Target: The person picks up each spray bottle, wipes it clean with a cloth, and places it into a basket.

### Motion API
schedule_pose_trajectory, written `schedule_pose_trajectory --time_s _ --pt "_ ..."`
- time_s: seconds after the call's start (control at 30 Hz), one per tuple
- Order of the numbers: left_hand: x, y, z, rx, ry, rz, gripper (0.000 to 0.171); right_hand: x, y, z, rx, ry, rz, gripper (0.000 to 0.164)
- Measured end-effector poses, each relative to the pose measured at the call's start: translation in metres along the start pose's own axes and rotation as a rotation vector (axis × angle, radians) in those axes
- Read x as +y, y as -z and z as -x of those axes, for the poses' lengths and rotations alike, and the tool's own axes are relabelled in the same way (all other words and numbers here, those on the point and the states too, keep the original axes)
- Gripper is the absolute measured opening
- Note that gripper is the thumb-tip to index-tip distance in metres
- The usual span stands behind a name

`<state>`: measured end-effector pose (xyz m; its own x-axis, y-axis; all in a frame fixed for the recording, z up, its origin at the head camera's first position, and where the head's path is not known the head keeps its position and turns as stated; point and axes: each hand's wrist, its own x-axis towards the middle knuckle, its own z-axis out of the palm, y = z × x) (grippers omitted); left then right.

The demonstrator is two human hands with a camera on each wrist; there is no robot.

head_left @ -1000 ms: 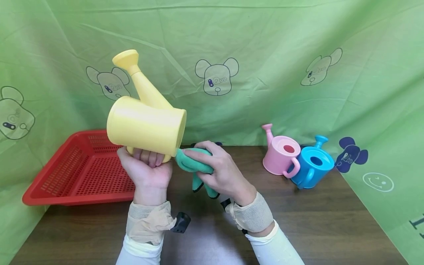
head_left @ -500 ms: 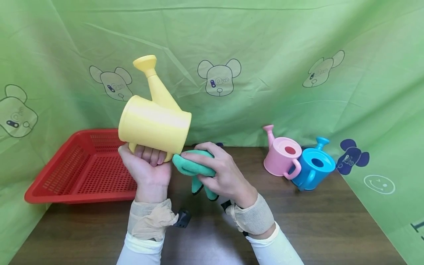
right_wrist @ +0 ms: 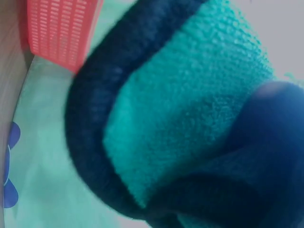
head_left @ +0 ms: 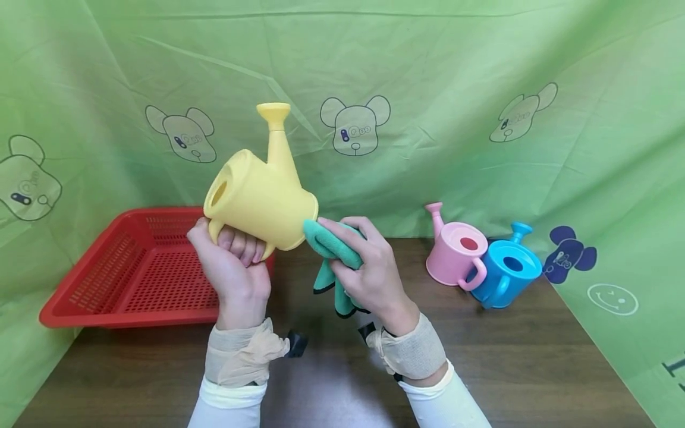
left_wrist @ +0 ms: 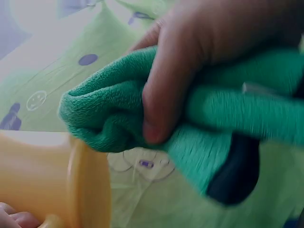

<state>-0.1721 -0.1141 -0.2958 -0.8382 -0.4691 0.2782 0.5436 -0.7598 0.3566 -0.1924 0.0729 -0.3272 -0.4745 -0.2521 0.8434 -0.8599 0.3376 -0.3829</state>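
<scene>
A yellow watering can (head_left: pixel 262 199) is held up in the air, its spout pointing upward and its opening tilted to the left. My left hand (head_left: pixel 238 276) grips it by the handle underneath, fingers curled through the loop. My right hand (head_left: pixel 371 273) pinches a folded green cloth (head_left: pixel 334 246) with dark edging, its loose ends hanging down. The cloth's folded front lies against the base edge of the can. In the left wrist view the cloth (left_wrist: pixel 104 109) overlaps the can's base rim (left_wrist: pixel 78 180). In the right wrist view the cloth (right_wrist: pixel 190 104) hides most of the scene.
A red perforated basket (head_left: pixel 160 279) stands on the wooden table (head_left: pixel 332 380) at the left, partly behind the left hand. At the right, a pink watering can (head_left: pixel 449 255) and a blue watering can (head_left: pixel 497 291) stand side by side. A green printed curtain (head_left: pixel 428 59) hangs behind.
The yellow can has moved right and rotated, its spout swinging more upright and its top opening coming into view. The right hand with the cloth has risen and shifted slightly right along the base.
</scene>
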Motion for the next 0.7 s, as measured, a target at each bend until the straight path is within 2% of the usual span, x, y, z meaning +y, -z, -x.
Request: schedule_pose_trajectory --time_s 0.2,0.3,0.47,0.7 --pt "-0.005 -0.006 0.007 0.034 -0.216 -0.355 0.046 0.003 -0.001 0.001 0.024 -0.032 0.007 0.052" --pt "-0.01 -0.007 0.01 0.037 -0.29 -0.447 0.047 0.002 0.0 0.0 0.036 -0.038 -0.013 0.052" --pt "-0.016 -0.007 0.014 -0.008 -0.397 -0.586 0.051 -0.006 0.005 -0.005 0.069 -0.054 -0.01 0.051" --pt "-0.014 0.0 0.011 -0.067 -0.611 -0.892 0.052 -0.028 0.016 -0.016 0.135 -0.067 -0.029 0.043"
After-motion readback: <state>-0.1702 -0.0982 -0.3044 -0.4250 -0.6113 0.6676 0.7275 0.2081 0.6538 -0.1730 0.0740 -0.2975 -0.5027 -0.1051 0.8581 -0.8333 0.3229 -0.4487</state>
